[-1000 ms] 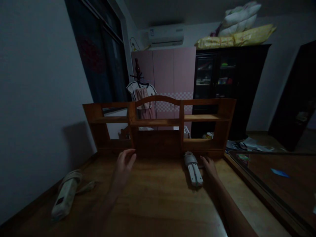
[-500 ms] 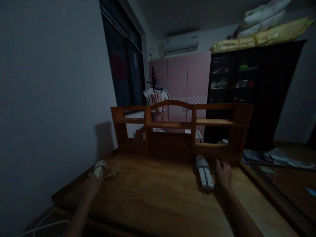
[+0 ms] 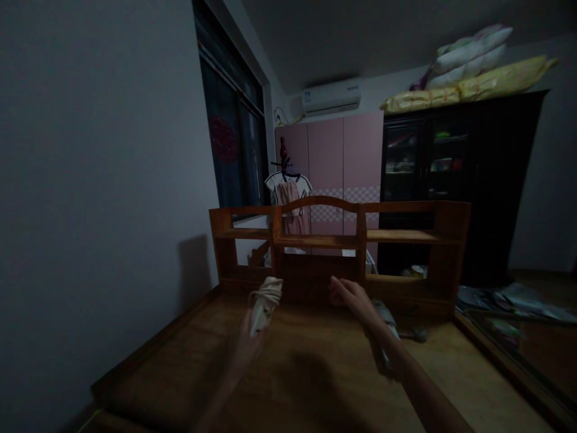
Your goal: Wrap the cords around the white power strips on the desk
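My left hand [image 3: 252, 337] is closed around the lower part of a white power strip [image 3: 261, 316], its pale cord wound about the far end. The strip is raised above the wooden desk top [image 3: 216, 343]. To its right, apart from it, my right hand [image 3: 350, 294] hangs over the desk with fingers loosely bent and nothing visible in them; motion blurs them somewhat. A second power strip [image 3: 391, 328] with a wound cord lies on the desk, partly hidden behind my right forearm. Its dark plug end [image 3: 419, 334] lies to the right.
A wooden shelf unit [image 3: 318, 240] stands along the desk's far edge. A wall [image 3: 135, 240] borders the left side. Beyond are a pink wardrobe [image 3: 325, 156], a dark cabinet [image 3: 491, 180] and hanging clothes [image 3: 288, 186]. Papers [image 3: 523, 300] lie at the right.
My left hand has lifted the power strip and brought it right, toward the middle. My right hand has moved left, across the second strip. The view has tilted slightly upward.
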The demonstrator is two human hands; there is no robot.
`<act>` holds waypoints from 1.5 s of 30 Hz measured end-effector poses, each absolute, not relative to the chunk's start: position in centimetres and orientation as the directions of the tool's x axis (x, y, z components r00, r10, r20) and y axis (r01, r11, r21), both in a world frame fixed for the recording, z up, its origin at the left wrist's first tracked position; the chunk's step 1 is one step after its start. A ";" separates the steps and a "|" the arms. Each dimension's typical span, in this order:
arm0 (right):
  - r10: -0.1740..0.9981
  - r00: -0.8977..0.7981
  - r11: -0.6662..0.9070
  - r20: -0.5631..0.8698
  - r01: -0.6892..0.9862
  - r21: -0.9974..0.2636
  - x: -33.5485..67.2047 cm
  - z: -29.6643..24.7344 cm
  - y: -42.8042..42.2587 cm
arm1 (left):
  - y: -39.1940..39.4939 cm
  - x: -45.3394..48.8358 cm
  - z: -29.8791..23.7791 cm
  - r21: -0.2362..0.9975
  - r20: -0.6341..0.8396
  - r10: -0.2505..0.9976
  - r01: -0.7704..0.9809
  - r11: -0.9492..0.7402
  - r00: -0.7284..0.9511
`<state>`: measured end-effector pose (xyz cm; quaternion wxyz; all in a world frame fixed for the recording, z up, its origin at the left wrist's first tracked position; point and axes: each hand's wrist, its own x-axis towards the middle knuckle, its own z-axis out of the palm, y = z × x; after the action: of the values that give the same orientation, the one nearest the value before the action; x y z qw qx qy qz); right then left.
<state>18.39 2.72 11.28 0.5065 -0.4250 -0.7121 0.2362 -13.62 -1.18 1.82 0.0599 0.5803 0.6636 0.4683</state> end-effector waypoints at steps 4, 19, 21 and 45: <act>0.803 -0.171 0.586 0.571 0.402 -0.703 13.6 12.9 3.2 | -0.3 -7.0 3.6 0.664 0.464 0.877 0.703 -0.253 -0.122; 0.670 -0.348 0.515 0.656 0.854 -0.073 10.6 13.5 4.8 | 4.0 -1.3 1.2 0.923 0.384 0.921 0.065 -0.380 -0.071; 0.665 -0.368 0.545 0.650 0.834 -0.086 10.5 13.1 5.2 | 3.8 -0.9 0.4 0.951 0.303 0.949 -0.046 -0.307 -0.084; 0.770 -0.014 0.277 0.638 0.908 -0.314 16.8 11.8 9.8 | 3.6 -0.9 -1.6 0.772 -0.101 0.932 -0.564 0.295 0.349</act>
<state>16.76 9.81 11.82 0.3740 -0.5942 -0.7061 -0.0926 -0.93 3.63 -1.56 0.7536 0.3265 0.2819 0.4961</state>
